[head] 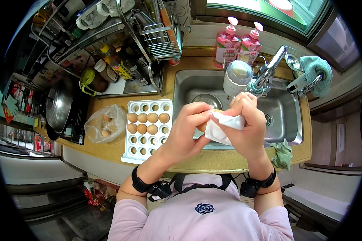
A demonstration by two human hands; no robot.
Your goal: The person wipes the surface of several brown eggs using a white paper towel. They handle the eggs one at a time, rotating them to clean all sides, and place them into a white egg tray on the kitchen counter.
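Observation:
Above the front edge of the sink, my left hand (189, 129) grips a brown egg (201, 127), mostly covered by fingers and paper. My right hand (248, 123) presses a white paper tissue (218, 132) against the egg. To the left, a white plastic egg tray (126, 157) lies on the counter. Several brown eggs (152, 117) fill one of its rows and part of the row in front; the visible holes elsewhere hold none. Beside the tray sits a clear plastic bag (92, 128) with two eggs (106, 133) visible inside.
The steel double sink (184, 79) has a chrome faucet (270, 67) and a white container (233, 86) near it. Pink pump bottles (227, 45) stand behind. A green cloth (282, 154) hangs over the front edge. At left are a lidded pan (58, 105) and a metal rack (150, 69).

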